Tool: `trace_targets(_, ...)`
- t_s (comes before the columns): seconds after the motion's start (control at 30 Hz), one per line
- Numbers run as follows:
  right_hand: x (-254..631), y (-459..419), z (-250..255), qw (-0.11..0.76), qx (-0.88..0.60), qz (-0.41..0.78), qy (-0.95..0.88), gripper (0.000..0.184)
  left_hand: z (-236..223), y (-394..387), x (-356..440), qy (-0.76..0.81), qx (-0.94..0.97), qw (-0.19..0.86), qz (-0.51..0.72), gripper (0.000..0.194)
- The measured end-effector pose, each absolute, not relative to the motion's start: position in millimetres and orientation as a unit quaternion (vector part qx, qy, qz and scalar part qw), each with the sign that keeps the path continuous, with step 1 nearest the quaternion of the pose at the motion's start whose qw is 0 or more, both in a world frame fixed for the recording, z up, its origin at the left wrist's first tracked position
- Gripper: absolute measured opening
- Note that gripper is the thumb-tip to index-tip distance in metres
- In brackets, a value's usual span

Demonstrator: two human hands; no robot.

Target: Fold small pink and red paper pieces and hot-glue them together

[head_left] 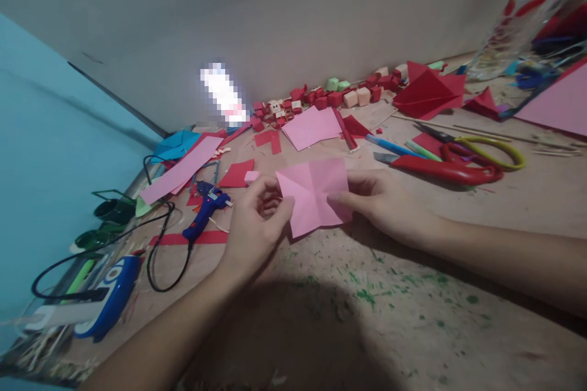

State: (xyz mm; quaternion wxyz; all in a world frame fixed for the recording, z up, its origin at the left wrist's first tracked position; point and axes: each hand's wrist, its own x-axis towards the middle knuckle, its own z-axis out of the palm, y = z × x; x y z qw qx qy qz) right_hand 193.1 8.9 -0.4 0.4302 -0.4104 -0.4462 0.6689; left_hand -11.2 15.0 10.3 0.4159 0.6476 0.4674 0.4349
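Note:
A square of pink paper [316, 198] with crossing creases is held up between my two hands, just above the table. My left hand [259, 217] pinches its left edge, thumb in front and fingers curled behind. On the right side, my right hand [380, 198] grips the sheet with the thumb on its face and the fingers hidden behind it. Past the paper lie more pink sheets [312, 128] and a red paper piece [237, 173]. Left of my left hand rests a blue glue gun [204, 211] with a black cord.
Red-handled scissors [447, 170], yellow-handled scissors [499, 153] and a blue pen [394, 145] lie at right. Along the wall are several small folded paper cubes [334, 98] and a red folded paper shape [431, 91]. A bright phone screen [224, 95] leans there. Green scraps [367, 293] dot the front.

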Motion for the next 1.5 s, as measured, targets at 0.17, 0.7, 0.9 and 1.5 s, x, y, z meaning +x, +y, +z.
trace_targets(0.17, 196, 11, 4, 0.430, -0.452, 0.654, -0.428, 0.005, -3, 25, -14, 0.427, 0.586, 0.545, 0.421, 0.021)
trace_targets(0.7, 198, 12, -5, 0.455, -0.403, 0.707, -0.361, 0.029, 5, 32, -17, 0.471, 0.448, 0.594, 0.474, 0.011)
trace_targets(0.9, 198, 12, 1, 0.442, -0.419, 0.638, -0.471, 0.015, 4, 25, -14, 0.466, 0.569, 0.495, 0.462, 0.020)
trace_targets(1.5, 196, 11, 8, 0.409, -0.488, 0.582, -0.506, 0.024, 7, 25, -15, 0.473, 0.520, 0.518, 0.487, 0.024)
